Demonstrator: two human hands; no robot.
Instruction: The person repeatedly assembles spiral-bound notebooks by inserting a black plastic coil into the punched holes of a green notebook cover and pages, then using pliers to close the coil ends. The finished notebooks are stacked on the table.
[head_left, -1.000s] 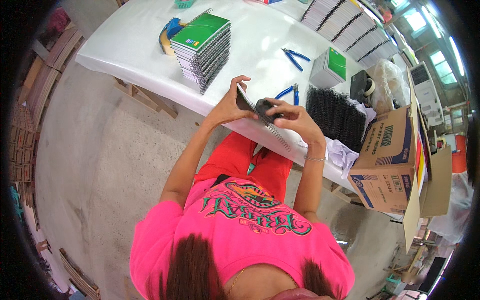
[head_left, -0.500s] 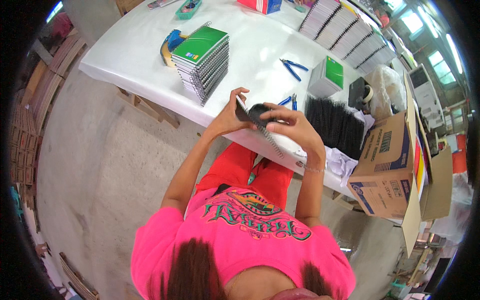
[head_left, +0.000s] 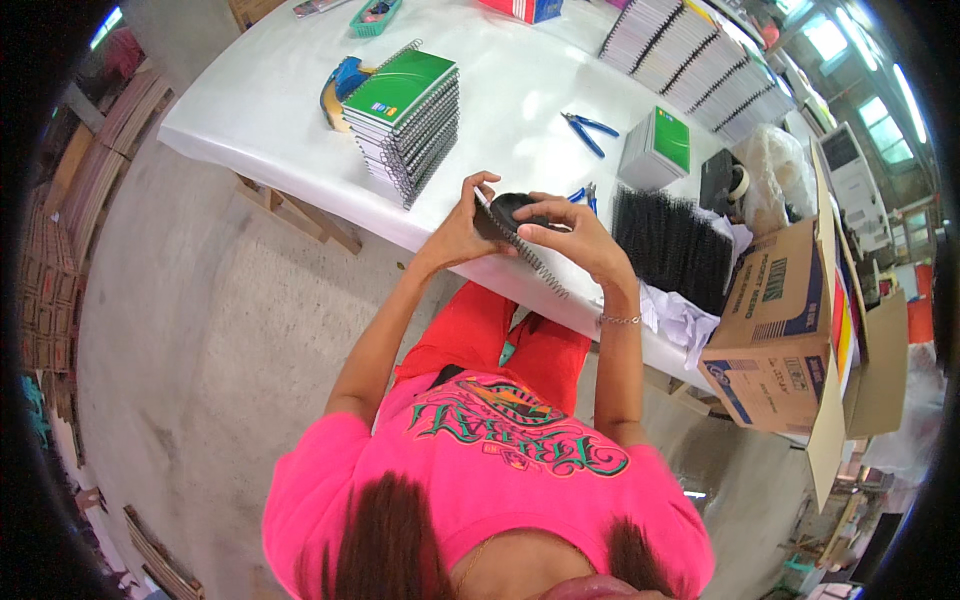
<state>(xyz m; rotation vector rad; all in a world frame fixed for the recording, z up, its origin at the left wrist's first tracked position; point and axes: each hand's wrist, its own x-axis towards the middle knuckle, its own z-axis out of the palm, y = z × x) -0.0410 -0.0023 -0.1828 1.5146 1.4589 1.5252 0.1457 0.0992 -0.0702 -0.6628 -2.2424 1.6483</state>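
At the table's near edge, my left hand [head_left: 458, 238] is closed round a small dark-backed notebook [head_left: 485, 222], tilted up on its edge. A thin spiral wire coil [head_left: 543, 271] runs along the notebook's edge, its free end sticking out toward the lower right. Right beside the notebook is a round black object [head_left: 508, 207] with a hollow face; its kind is unclear. The fingers of my right hand [head_left: 578, 237] curl over this round object, close to the coil. What lies beneath the fingertips is hidden.
A stack of green spiral notebooks [head_left: 405, 115] stands ahead left, with a blue-and-yellow tape dispenser [head_left: 345, 92] behind. Blue-handled pliers [head_left: 588, 132], unbound notebooks [head_left: 657, 147], a heap of black coils [head_left: 668, 250] and an open cardboard box [head_left: 765, 325] lie to the right.
My right hand has shifted slightly left, its fingers reaching further over the round black object. More of that object's top shows. My left hand keeps its hold on the notebook.
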